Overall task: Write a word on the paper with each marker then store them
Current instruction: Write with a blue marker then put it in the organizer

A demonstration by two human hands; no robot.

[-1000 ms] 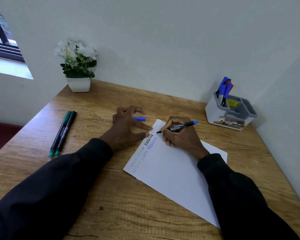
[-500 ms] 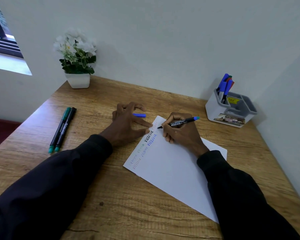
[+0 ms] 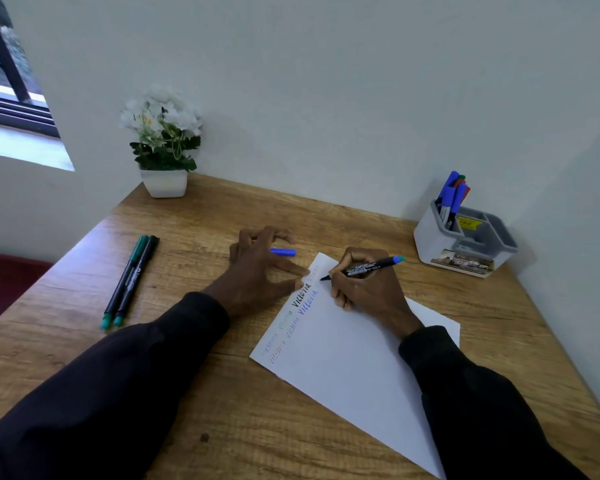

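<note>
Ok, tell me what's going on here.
The right hand grips a black, blue-ended marker, tip at the white paper sheet beside words already written. The left hand presses the sheet's edge, a blue cap beside its fingers. Two green-tipped markers lie on the wooden desk; others stand in the grey organiser.

The paper (image 3: 354, 358) bears "Victoria" handwritten several times along its left edge, clearest in black (image 3: 300, 295) and in blue (image 3: 307, 304); the fainter copies are hard to read. The organizer's (image 3: 430, 240) yellow label (image 3: 468, 222) and the marker's (image 3: 371, 265) white print are illegible.
</note>
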